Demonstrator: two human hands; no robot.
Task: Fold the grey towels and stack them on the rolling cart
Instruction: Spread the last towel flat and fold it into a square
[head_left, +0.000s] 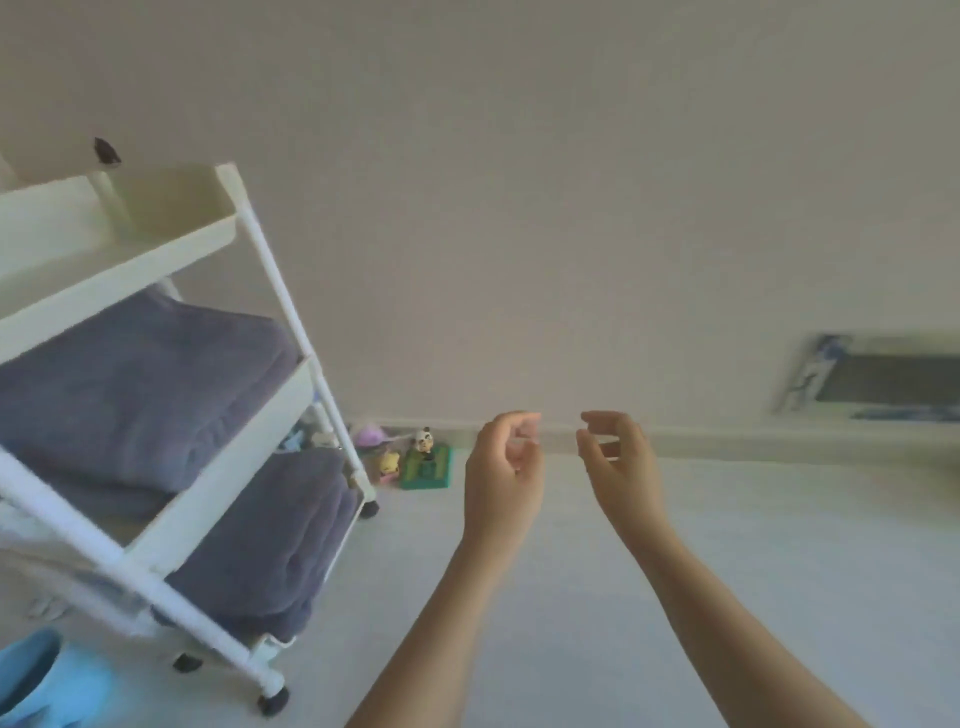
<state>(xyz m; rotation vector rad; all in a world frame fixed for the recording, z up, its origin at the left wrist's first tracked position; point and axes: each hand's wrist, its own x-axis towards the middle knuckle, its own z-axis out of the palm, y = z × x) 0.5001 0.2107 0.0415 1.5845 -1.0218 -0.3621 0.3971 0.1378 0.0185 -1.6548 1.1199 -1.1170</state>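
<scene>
A white rolling cart (270, 291) with three tiers stands at the left. A folded grey towel (135, 384) lies on its middle shelf, and another folded grey towel (270, 535) lies on the bottom shelf. The top tray looks bare from this angle. My left hand (501, 467) and my right hand (618, 462) are raised side by side in the middle of the view, to the right of the cart. Both hands hold nothing, with the fingers loosely curled and apart. The picture is blurred.
Small toys, among them a panda figure on a green block (426, 460), sit on the floor by the wall behind the cart. Something light blue (47, 680) lies at the bottom left. A framed dark panel (883, 379) is on the wall at right.
</scene>
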